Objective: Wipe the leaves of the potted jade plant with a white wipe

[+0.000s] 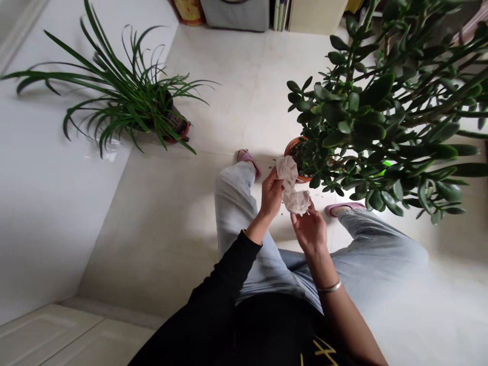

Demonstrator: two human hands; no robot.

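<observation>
A crumpled whitish tissue (292, 185) is stretched between my two hands, bunched at both ends. My left hand (272, 193) pinches its left side, thumb and fingers closed on it. At its lower right end, my right hand (310, 229) grips the tissue from below with the fingertips. Just beyond the hands stands a jade plant (351, 112) with thick green leaves. Its orange-brown pot (288, 147) is partly hidden by the leaves and the tissue. Small dark crumbs lie on the floor beside the pot.
A long-leaved grassy plant (145, 107) stands in a pot by the white wall (46, 178) at left. Along the back are a grey box (236, 15) and a beige panel (316, 15). Pale tiles (160, 218) cover the floor. My knees frame the jade plant's near side.
</observation>
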